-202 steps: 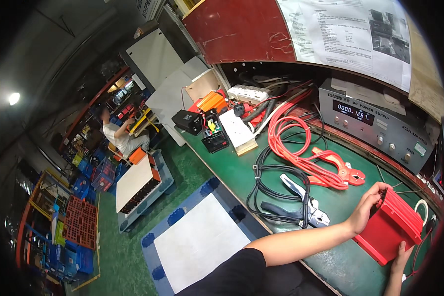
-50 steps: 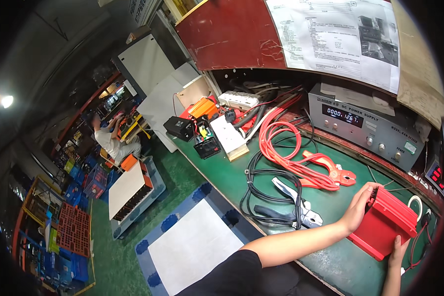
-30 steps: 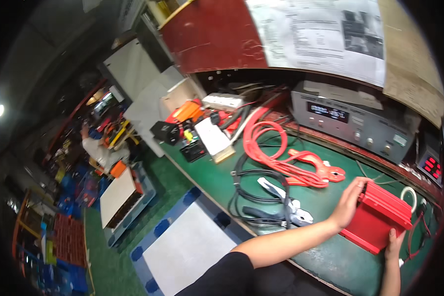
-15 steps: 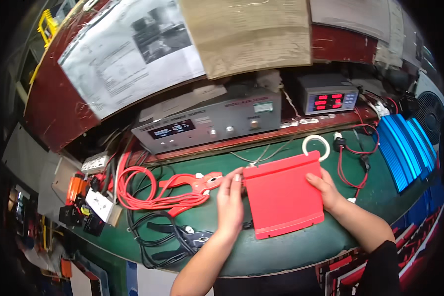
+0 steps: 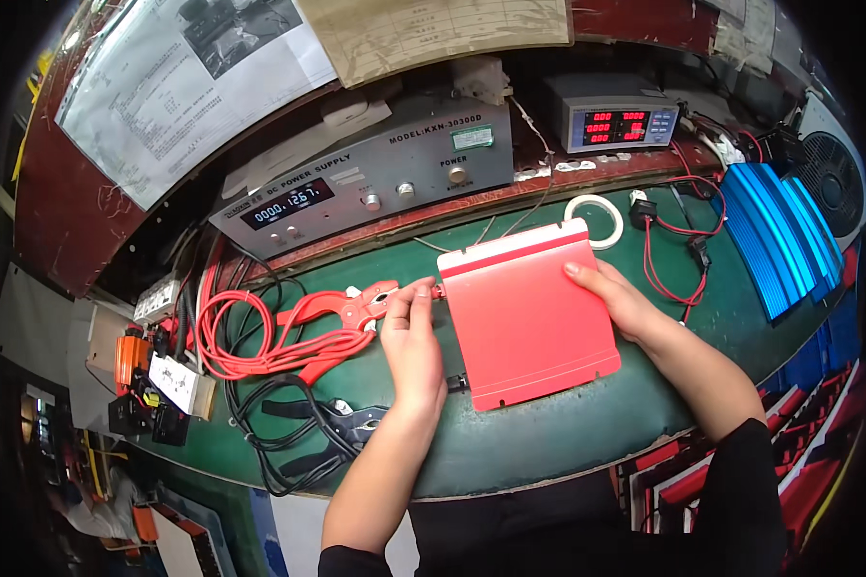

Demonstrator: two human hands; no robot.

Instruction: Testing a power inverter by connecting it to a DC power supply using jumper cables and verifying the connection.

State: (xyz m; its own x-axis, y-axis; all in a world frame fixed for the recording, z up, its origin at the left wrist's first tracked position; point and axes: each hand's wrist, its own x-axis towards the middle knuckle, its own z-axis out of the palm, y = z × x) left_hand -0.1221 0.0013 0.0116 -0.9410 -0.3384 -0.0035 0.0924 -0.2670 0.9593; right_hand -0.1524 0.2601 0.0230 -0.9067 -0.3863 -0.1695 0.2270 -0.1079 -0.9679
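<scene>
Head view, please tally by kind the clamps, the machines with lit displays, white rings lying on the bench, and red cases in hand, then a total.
Clamps: 2 (red clamp, black clamp)
Lit-display machines: 2 (large grey machine, small grey machine)
White ring: 1
Red case in hand: 1
Total: 6

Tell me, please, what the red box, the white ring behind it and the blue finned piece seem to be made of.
Red box: probably painted sheet metal, satin; glare along its folded edge suggests this.
White ring: matt, maybe paper or plastic; its plain surface leaves it open.
Blue finned piece: likely coated aluminium, glossy; highlights follow its ridges.
</scene>
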